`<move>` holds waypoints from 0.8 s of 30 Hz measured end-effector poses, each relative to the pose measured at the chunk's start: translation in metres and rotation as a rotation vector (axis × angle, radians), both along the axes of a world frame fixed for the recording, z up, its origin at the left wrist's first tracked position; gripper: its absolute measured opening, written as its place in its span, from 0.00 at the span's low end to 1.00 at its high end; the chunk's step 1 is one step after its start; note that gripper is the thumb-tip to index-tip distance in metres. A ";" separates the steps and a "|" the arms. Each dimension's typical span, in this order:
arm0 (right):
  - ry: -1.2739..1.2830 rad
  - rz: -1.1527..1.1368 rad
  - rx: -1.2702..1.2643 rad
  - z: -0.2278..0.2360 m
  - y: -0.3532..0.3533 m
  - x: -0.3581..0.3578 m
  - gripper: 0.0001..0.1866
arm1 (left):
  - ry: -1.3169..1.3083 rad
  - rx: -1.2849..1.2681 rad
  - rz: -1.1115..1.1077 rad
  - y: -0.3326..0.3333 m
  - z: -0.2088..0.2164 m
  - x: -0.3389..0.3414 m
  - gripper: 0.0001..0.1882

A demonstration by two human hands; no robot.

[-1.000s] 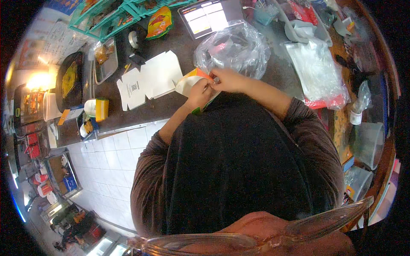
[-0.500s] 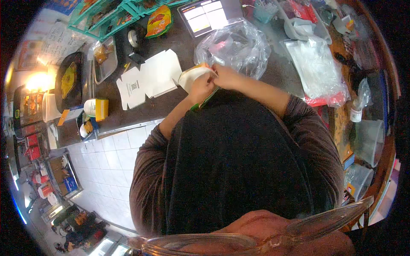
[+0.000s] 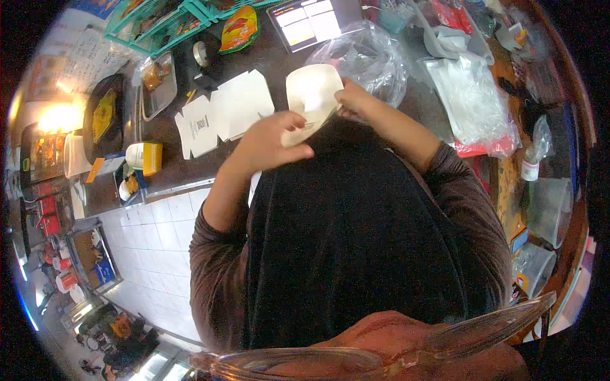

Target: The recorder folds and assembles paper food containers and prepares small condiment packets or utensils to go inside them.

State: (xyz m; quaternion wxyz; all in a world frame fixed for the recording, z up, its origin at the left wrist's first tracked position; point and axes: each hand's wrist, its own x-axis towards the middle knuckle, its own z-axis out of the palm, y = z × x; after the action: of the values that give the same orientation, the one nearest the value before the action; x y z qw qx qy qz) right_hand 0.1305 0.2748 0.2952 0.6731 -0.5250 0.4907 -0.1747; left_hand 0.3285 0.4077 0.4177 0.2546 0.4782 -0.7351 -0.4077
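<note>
Before my chest, over the table's near edge, is a partly folded white paper food box [image 3: 312,86], its pale inside facing up. My right hand [image 3: 356,101] pinches its right edge, the fingertips partly hidden. At the box's near left side, my left hand [image 3: 270,141] has the fingers and thumb around a raised flap. Just left of the hands lie flat white box blanks [image 3: 240,105], one with a printed square code. A crumpled clear plastic bag [image 3: 381,63] rests beyond my right hand.
A lit tablet [image 3: 308,24] stands at the far side, beside an orange and green packet [image 3: 239,30]. Teal baskets [image 3: 159,28] are at the far left, near a metal tray [image 3: 157,95]. Clear plastic bags [image 3: 467,95] lie right, below a grey bin [image 3: 432,41].
My hands have moved apart, the left one toward the left and nearer me, the right one slightly right. The box has opened out and tipped, showing more of its white inside.
</note>
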 end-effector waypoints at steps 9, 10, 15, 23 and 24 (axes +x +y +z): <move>0.056 -0.032 -0.739 0.079 0.010 0.007 0.21 | -0.172 -0.107 0.476 0.020 0.000 0.007 0.11; -0.050 -0.036 -0.854 0.075 0.006 0.008 0.21 | -0.182 -0.117 0.454 0.018 0.006 0.007 0.11; 0.148 0.496 -1.154 0.149 0.042 0.040 0.13 | 0.046 -0.203 0.419 0.019 -0.006 0.027 0.11; 0.129 0.227 -1.781 0.153 0.098 0.092 0.07 | 0.287 -0.349 0.729 0.037 -0.014 0.073 0.08; 0.151 0.291 -1.790 0.156 0.107 0.101 0.08 | 0.446 -0.226 0.755 0.040 -0.022 0.084 0.09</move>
State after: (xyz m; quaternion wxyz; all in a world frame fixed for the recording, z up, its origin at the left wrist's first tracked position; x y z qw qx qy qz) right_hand 0.2318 0.3817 0.4511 -0.0047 -0.9183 0.1432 -0.3689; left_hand 0.4124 0.4475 0.3957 0.5884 0.5823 -0.4762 -0.2966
